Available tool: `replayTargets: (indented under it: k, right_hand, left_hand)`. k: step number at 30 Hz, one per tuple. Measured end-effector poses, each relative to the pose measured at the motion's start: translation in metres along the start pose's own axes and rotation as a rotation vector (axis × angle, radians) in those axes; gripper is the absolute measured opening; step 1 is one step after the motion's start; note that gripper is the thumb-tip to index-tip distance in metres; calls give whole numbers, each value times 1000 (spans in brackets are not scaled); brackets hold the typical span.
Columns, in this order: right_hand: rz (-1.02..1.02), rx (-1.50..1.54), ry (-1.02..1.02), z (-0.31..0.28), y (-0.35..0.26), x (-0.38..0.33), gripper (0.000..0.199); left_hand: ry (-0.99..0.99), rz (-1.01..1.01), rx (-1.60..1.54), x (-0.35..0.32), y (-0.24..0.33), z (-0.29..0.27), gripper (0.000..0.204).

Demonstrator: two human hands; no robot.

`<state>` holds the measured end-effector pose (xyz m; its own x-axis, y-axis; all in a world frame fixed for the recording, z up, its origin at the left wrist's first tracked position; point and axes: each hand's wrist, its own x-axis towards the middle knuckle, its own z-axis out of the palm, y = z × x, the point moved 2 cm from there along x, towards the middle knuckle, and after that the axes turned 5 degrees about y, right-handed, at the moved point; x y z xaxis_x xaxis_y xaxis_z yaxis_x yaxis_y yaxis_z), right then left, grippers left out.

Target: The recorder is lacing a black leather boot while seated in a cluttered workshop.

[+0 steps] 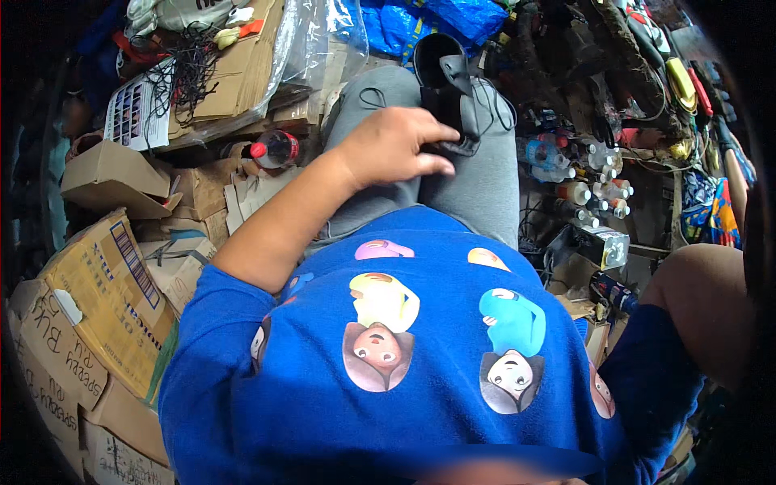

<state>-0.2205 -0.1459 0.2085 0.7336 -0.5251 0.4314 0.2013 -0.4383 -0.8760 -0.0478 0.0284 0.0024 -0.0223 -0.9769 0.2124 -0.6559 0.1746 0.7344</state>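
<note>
I sit with a blue printed shirt and grey trousers (477, 186) below me. My left hand (396, 145) reaches across my lap, its fingers and thumb pinching the lower strap end of a black fabric item (443, 69) that has a round open top and lies on my thigh. Thin black cords (493, 101) trail from it over the trousers. My right arm (711, 299) bends out to the right, and its hand is lost in the dark rim of the picture.
Flattened and stacked cardboard boxes (105, 299) crowd the left side. Beside my left knee lies a dark bottle with a red cap (275, 149). Several small plastic bottles (582, 190) stand to the right, tools and cables (671, 81) beyond, a blue bag (436, 20) ahead.
</note>
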Motion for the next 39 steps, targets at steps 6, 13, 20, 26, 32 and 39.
replayTargets:
  k: [6, 13, 20, 26, 32, 39]
  right_hand:
    - [106, -216, -106, 21, 18, -15, 26]
    - [-108, -540, -509, 66, 96, -48, 16]
    - [-108, -856, -593, 66, 134, -80, 6]
    - [-80, -875, -606, 69, 129, -86, 3]
    - [95, -874, -494, 62, 112, -99, 4]
    - [413, -665, -298, 31, 81, -110, 17]
  left_hand:
    - [275, -114, -41, 25, -34, -18, 39]
    - [72, -163, -202, 64, -42, 9, 52]
    - [-151, -201, -238, 73, -48, 15, 30]
    - [-141, -143, -206, 76, -50, 18, 29]
    - [-145, -123, -263, 76, -49, 21, 30]
    - [-197, -202, -284, 73, -51, 14, 30]
